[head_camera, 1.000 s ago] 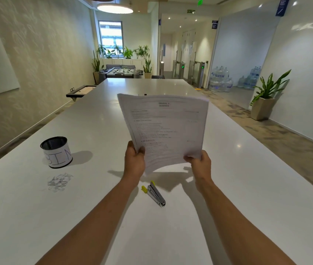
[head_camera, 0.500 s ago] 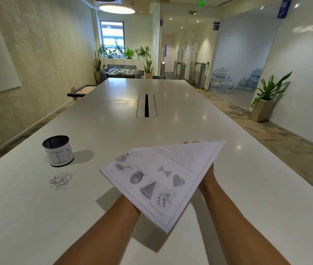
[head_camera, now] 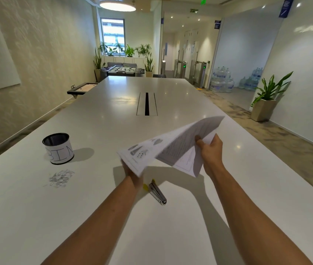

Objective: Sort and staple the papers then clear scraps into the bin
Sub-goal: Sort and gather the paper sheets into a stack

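Here, two hands held the papers (head_camera: 171, 148) above the table (head_camera: 94, 121).
The right hand (head_camera: 211, 150) gripped at 3 o'clock; the left hand (head_camera: 132, 175) held underneath at 9.

The surface (head_camera: 171, 236) lies bare near and right; the stapler (head_camera: 157, 193) lies under the held papers (head_camera: 171, 150), with scraps (head_camera: 61, 177) and bin (head_camera: 58, 148) standing left.

One head-worn wide view looks forward and down along the table (head_camera: 98, 119).
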Demonstrator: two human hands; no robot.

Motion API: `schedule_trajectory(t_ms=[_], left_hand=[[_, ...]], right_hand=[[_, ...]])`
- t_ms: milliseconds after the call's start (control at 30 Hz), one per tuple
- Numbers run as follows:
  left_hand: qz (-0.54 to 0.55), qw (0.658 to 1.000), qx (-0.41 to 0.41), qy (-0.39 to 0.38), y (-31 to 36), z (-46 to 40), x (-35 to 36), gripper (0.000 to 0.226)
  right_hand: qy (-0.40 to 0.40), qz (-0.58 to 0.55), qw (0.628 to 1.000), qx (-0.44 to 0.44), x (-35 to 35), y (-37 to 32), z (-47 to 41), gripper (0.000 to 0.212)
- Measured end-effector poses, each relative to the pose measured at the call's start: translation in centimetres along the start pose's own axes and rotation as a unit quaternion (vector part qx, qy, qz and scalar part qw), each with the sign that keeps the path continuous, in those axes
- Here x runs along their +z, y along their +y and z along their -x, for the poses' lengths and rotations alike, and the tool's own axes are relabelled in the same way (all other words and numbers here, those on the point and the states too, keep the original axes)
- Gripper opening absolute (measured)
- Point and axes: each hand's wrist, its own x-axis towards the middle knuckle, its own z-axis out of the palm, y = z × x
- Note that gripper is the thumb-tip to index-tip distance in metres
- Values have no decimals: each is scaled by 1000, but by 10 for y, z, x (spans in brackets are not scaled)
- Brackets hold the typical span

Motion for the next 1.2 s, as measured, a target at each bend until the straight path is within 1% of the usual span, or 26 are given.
schedule_trajectory(t_ms=[33,67,100,133,167,200,233,267,300,367,400,467,533,600,667,767,867,933,1067,1200], left_hand=[[-75,993,66,55,8,-3,-3,58],[-133,978,128,101,18,-7,-6,75],[-205,951,186,138,25,-14,-10,91],[-214,939,217,156,34,-19,-12,100],[-199,941,240,135,41,-23,-14,99],[-190,945,250,90,47,-26,-16,89],[-196,949,246,35,53,-31,-19,75],[-199,951,235,-3,58,-35,-22,61],[-189,954,231,-22,63,-39,-26,51],[-156,966,202,-29,71,-44,-31,49],[-148,972,175,-40,73,-45,-33,49],[-147,977,134,-79,72,-44,-33,40],[-166,970,135,-117,65,-42,-31,24],[-169,961,167,-143,61,-36,-27,20],[-166,952,213,-145,60,-33,-22,22],[-172,936,277,-130,72,-29,-14,23],[-168,927,305,-138,78,-26,-10,22],[-169,933,291,-130,69,-26,-15,22],[-161,963,204,-77,36,-27,-31,31],[-160,967,189,-66,29,-28,-30,29]], right_hand=[[-1,8,1000,1,-3,-2,-2,25],[-3,18,1000,-1,-6,-3,-5,25],[-10,28,1000,-6,-9,-4,-7,26],[-23,41,999,-14,-12,-4,-9,27],[-40,54,998,-20,-15,-6,-11,27],[-60,62,996,-22,-18,-6,-12,27],[-79,67,994,-23,-21,-7,-13,26],[-89,72,993,-28,-23,-8,-14,26],[-94,77,992,-33,-26,-10,-14,26],[-100,84,991,-39,-30,-11,-14,24],[-104,83,990,-40,-31,-11,-14,24],[-112,80,990,-38,-31,-7,-12,25],[-116,72,990,-40,-28,-4,-10,25],[-113,62,991,-46,-24,-1,-8,26],[-97,45,993,-55,-21,1,-8,28],[-66,17,995,-73,-16,-4,-8,32],[-65,-4,994,-82,-12,-5,-5,41],[-74,-14,995,-65,-12,3,0,44],[-79,6,997,-8,-14,29,10,38],[-96,37,994,-22,-8,34,11,32]])
